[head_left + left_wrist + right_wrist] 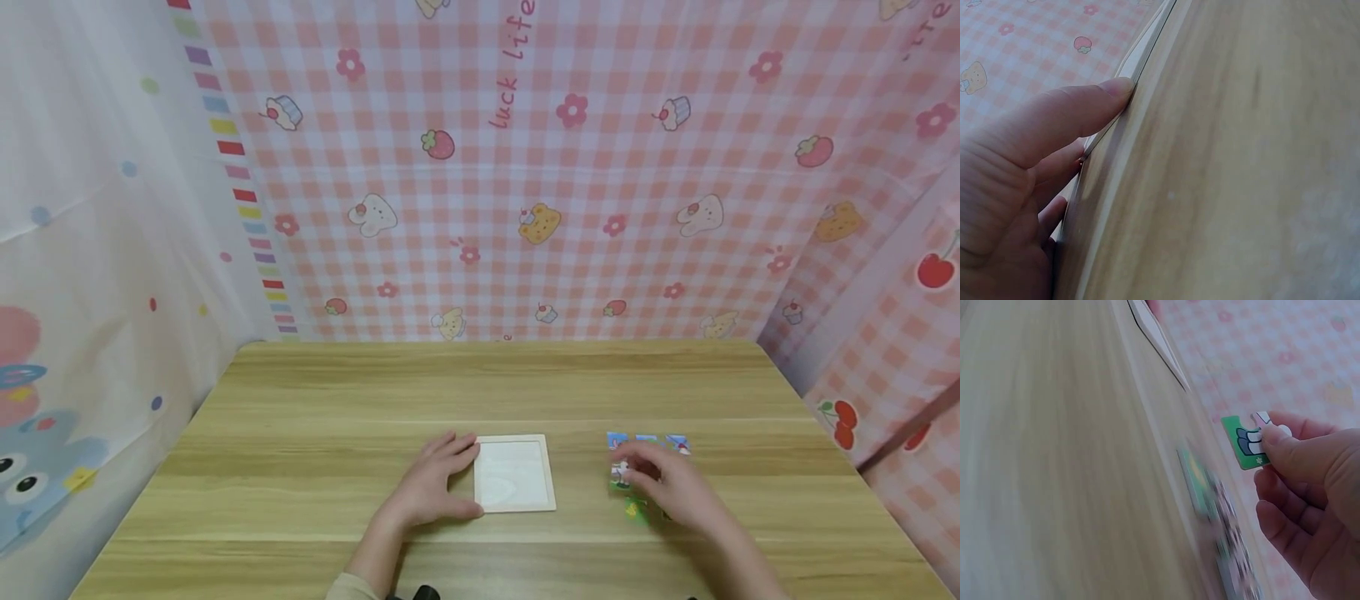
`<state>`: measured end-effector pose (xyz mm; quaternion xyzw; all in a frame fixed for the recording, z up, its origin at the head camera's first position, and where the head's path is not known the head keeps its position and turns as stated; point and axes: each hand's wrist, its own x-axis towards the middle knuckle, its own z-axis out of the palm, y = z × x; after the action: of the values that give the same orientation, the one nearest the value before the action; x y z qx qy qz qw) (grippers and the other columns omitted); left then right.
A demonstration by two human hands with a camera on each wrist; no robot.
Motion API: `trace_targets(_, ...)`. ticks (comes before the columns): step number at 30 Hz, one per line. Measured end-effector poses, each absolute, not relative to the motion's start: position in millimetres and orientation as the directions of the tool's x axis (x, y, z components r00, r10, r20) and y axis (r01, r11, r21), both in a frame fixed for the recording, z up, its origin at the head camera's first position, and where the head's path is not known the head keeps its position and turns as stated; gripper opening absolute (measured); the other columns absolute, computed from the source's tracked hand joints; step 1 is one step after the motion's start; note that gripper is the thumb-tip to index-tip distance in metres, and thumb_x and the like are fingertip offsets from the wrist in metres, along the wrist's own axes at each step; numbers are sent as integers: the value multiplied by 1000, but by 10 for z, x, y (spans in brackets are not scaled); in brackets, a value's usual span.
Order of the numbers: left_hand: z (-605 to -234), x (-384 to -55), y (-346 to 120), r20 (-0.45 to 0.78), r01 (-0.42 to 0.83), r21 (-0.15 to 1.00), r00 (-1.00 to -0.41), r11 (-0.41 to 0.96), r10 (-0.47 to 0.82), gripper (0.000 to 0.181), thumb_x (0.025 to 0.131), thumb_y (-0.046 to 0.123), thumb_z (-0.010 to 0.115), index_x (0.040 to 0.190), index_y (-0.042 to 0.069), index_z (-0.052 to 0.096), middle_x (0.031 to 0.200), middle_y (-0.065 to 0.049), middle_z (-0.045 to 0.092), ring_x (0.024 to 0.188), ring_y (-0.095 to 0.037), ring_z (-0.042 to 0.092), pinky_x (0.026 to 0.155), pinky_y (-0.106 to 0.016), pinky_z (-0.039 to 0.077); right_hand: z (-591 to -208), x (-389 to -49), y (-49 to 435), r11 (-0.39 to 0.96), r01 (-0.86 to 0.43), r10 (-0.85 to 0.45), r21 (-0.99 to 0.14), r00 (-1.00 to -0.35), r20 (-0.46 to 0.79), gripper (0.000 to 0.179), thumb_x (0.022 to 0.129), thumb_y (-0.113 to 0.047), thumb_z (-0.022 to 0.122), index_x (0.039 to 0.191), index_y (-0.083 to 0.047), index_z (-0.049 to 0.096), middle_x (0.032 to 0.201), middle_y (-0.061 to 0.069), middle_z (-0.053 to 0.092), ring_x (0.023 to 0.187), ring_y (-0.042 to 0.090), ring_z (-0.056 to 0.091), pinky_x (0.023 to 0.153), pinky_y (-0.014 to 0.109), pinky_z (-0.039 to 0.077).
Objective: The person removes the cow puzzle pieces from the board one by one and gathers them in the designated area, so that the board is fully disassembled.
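Note:
A square, pale wooden puzzle tray (549, 475) with a bare inside lies flat near the middle of the table. My left hand (431, 487) holds its left side, the thumb at the near corner and the forefinger by the far one. In the left wrist view the thumb (1085, 112) presses on the tray's edge. Over to the right, my right hand (678, 490) pinches a green jigsaw piece (1247, 447) with dark blue and white shapes between thumb and forefinger, raised off the table. Around and below that hand lie several colourful jigsaw pieces (634, 510), some partly hidden by it.
The wood-grain table (337, 392) carries the tray and the loose pieces, with a gap of bare wood between them. Behind it hangs a pink checked cloth (480, 183). A white patterned cloth (97, 250) hangs at the left, and more checked cloth at the right.

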<state>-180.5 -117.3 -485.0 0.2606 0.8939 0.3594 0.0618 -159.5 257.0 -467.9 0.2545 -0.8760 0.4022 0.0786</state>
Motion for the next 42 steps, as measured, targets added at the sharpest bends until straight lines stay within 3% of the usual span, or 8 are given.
trace_targets(17,-4880,-1816,-1173,69,418,667,-859,617,507,89,73,35,85,145,-1,47,155,-12,37,147,-39,18,116,-60,12,-4714,-1435,3246,608,-431,-293,-667,-902,316,17,87,3,71,101,-6,69,90,-4,66,81,1,55,70,15,46)
trace_targets(24,-4878,-1816,-1171,70,416,670,-859,615,506,89,73,34,85,145,-1,47,155,-12,37,147,-39,18,115,-61,13,-4787,-1367,3475,632,-376,-278,-678,-926,254,17,85,5,72,98,-6,69,82,-10,59,76,1,53,63,19,45)
trace_targets(30,-4879,-1815,-1172,67,412,674,-861,613,505,89,73,34,85,145,0,47,155,-12,37,147,-39,18,115,-61,13,-4823,-1349,3573,625,-417,-307,-660,-908,284,20,82,8,73,96,-5,68,81,-8,60,74,1,52,62,18,44)
trace_targets(42,-4892,-1823,-1173,72,418,669,-859,615,507,89,73,34,85,145,0,47,155,-12,37,147,-38,18,116,-60,12,-4862,-1352,3607,665,-376,-274,-645,-927,257,19,83,5,73,96,-9,68,80,-12,57,73,1,52,62,18,44)
